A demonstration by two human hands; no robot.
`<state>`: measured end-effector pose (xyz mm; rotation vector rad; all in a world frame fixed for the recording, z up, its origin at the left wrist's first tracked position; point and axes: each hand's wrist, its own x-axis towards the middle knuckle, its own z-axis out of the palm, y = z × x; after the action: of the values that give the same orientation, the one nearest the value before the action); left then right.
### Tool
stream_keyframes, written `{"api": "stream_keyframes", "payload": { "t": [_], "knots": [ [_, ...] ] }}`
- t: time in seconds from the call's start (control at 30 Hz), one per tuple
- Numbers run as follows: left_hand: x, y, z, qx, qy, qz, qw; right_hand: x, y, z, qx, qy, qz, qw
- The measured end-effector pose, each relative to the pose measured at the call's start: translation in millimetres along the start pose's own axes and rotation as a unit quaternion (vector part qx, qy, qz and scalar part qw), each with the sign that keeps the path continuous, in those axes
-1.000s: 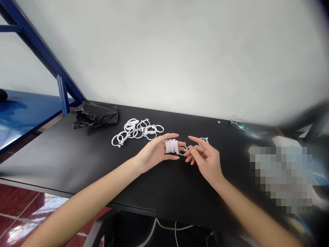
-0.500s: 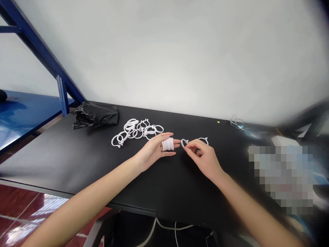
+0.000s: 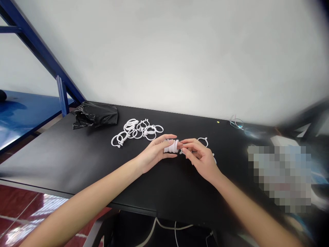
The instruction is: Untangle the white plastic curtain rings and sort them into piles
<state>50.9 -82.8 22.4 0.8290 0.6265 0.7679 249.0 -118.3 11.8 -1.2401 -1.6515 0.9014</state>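
My left hand [image 3: 154, 153] lies palm up over the black table [image 3: 64, 154], fingers stretched out, with a stack of white plastic rings [image 3: 171, 146] threaded on its middle fingers. My right hand [image 3: 199, 156] touches the left fingertips, its fingers pinched on one white ring at the end of the stack. A pile of loose white rings [image 3: 136, 131] lies just beyond my left hand. One more white ring [image 3: 203, 140] lies on the table behind my right hand.
A crumpled black plastic bag [image 3: 94, 116] sits at the table's back left. A clear ring-shaped object [image 3: 238, 123] lies at the back right by the wall. A blue metal frame [image 3: 61, 94] and blue surface stand to the left. Cables hang under the table's front edge.
My right hand, holding a white ring, has moved left from a small gap to meet the left fingertips. The ring stack on the left fingers now sits nearer the fingertips.
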Motion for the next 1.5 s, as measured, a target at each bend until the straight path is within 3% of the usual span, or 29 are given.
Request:
{"api": "stream_keyframes", "payload": {
  "t": [0.23,0.37,0.53,0.67,0.83,1.03,1.23,1.33,1.5],
  "knots": [
    [-0.3,3.3,-2.5,0.035,0.008,0.037,0.999,5.8,2.5,-7.9,-0.019,0.029,0.053,0.998],
    [-4.7,-1.5,3.2,0.163,-0.002,0.111,0.98,5.2,-6.1,-5.2,0.118,-0.02,0.127,0.985],
    [-18.6,0.2,17.7,0.281,-0.105,0.209,0.931,0.9,-13.1,2.3,0.25,-0.147,0.156,0.944],
    [-25.0,-1.6,27.4,0.31,-0.193,0.232,0.902,-3.1,-10.5,9.7,0.25,-0.181,0.188,0.932],
    [-24.1,-10.3,30.2,0.315,-0.216,0.232,0.895,-6.2,-10.5,16.8,0.219,-0.221,0.193,0.931],
    [-22.8,-11.1,28.5,0.327,-0.18,0.245,0.895,-13.1,-11.4,16.0,0.14,-0.143,0.116,0.973],
    [-22.9,-10.4,27.2,0.329,-0.206,0.232,0.892,-15.7,-4.9,20.5,0.204,-0.104,0.086,0.97],
    [-23.4,-8.8,27.6,0.307,-0.204,0.223,0.902,-16.3,-4.0,24.5,0.183,-0.067,0.047,0.98],
    [-21.4,-9.6,28.3,0.345,-0.111,0.285,0.887,-17.9,2.0,32.0,0.116,0.032,-0.006,0.993]
  ]
}}
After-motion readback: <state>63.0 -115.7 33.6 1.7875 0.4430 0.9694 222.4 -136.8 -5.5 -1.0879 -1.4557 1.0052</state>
